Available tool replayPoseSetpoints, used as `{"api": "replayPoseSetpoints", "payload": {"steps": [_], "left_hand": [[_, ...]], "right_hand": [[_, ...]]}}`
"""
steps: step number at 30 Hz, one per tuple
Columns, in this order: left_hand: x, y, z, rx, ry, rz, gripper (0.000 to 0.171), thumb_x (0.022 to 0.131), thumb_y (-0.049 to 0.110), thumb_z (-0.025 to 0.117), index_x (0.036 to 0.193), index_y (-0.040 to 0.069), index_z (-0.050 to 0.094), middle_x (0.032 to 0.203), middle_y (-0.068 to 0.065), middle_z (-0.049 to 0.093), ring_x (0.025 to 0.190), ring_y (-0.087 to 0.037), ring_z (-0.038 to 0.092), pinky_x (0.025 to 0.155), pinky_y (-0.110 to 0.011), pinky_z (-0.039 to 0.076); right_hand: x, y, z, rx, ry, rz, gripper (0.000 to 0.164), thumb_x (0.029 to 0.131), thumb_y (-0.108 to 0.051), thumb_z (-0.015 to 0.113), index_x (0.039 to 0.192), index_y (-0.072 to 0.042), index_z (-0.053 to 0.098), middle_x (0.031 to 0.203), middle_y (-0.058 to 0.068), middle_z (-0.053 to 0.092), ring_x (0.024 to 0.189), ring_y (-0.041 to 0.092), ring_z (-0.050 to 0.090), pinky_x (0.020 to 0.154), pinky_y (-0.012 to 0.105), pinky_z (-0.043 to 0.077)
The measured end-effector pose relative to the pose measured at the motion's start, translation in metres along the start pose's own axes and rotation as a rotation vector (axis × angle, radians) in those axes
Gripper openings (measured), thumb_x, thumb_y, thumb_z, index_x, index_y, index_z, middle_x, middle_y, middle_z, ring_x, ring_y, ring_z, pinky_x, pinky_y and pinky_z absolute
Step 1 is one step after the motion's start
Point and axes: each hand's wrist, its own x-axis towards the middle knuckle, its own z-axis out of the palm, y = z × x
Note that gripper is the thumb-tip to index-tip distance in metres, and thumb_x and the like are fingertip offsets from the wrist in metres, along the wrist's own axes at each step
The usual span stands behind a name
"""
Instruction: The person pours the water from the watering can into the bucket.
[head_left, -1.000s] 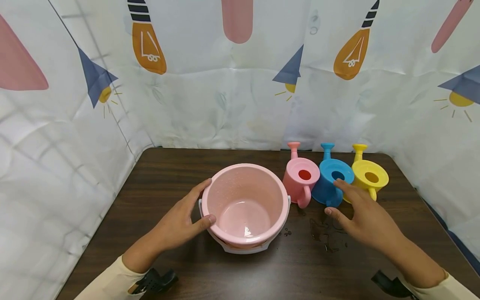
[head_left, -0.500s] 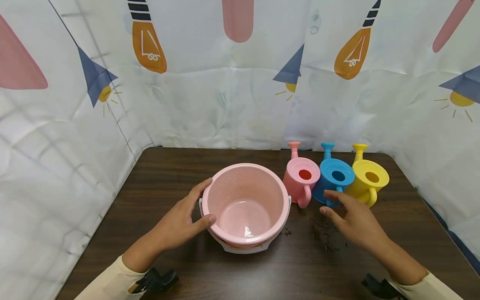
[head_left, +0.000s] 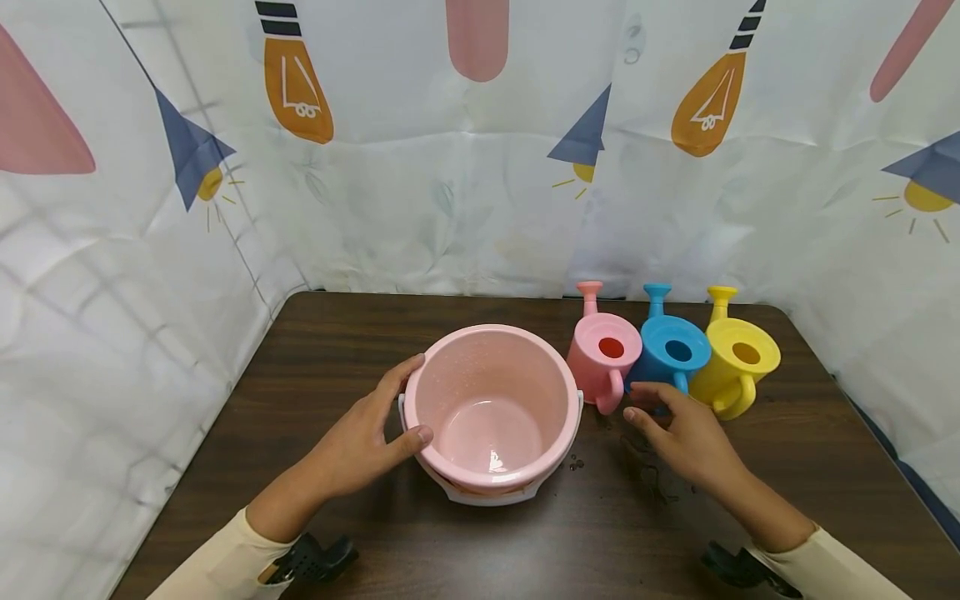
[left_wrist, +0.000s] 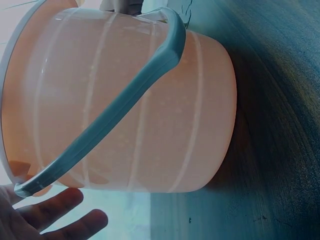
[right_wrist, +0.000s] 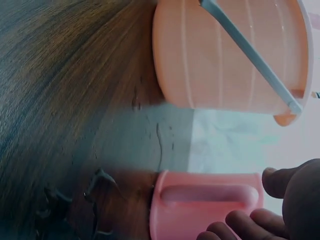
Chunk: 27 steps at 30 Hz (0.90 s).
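Observation:
A pink bucket (head_left: pixel 491 417) stands upright in the middle of the table, its pale handle (left_wrist: pixel 120 107) hanging low across the near side. My left hand (head_left: pixel 367 437) touches the bucket's left rim, thumb over the edge; two straight fingers (left_wrist: pixel 75 225) show beside the wall. Right of the bucket are a pink watering can (head_left: pixel 600 367), a blue watering can (head_left: pixel 667 362) and a yellow watering can (head_left: pixel 738 371). My right hand (head_left: pixel 686 429) hovers with loosely bent fingers just before the blue can, near the pink can's handle (right_wrist: pixel 210 194), holding nothing.
Water drops and a small puddle (head_left: pixel 652 479) lie on the dark wooden table (head_left: pixel 352 333) under and beside my right hand. A patterned white cloth (head_left: pixel 465 217) hangs behind the table and along both sides.
My right hand has drawn back from above the blue watering can and shifted left toward the pink can's handle. My left hand and the bucket stay in place.

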Motion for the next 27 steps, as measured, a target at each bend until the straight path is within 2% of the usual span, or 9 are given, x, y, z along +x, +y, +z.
{"api": "replayPoseSetpoints", "payload": {"steps": [11, 23, 27], "left_hand": [[0.001, 0.000, 0.000, 0.002, -0.006, -0.009, 0.085, 0.094, 0.040, 0.069, 0.162, 0.025, 0.020, 0.149, -0.010, 0.050, 0.132, -0.028, 0.050, 0.102, -0.060, 0.041], [0.001, 0.001, 0.001, 0.002, -0.003, -0.006, 0.086, 0.093, 0.039, 0.070, 0.162, 0.023, 0.021, 0.149, -0.011, 0.049, 0.132, -0.028, 0.051, 0.101, -0.059, 0.041], [0.001, 0.001, 0.001, 0.006, -0.001, -0.013, 0.086, 0.093, 0.039, 0.070, 0.162, 0.023, 0.021, 0.149, -0.011, 0.049, 0.132, -0.028, 0.051, 0.101, -0.059, 0.042]], "right_hand": [[0.007, 0.001, 0.015, 0.032, 0.018, 0.065, 0.043, 0.098, -0.025, 0.071, 0.132, -0.001, 0.061, 0.120, 0.016, 0.069, 0.107, 0.035, 0.067, 0.085, 0.052, 0.055], [0.017, -0.001, 0.026, 0.010, 0.014, 0.120, 0.046, 0.094, -0.031, 0.076, 0.128, -0.001, 0.064, 0.119, 0.018, 0.070, 0.105, 0.038, 0.067, 0.081, 0.052, 0.057], [0.020, 0.000, 0.029, -0.001, 0.016, 0.131, 0.046, 0.094, -0.032, 0.076, 0.126, -0.001, 0.064, 0.119, 0.018, 0.070, 0.098, 0.034, 0.065, 0.078, 0.049, 0.056]]}}
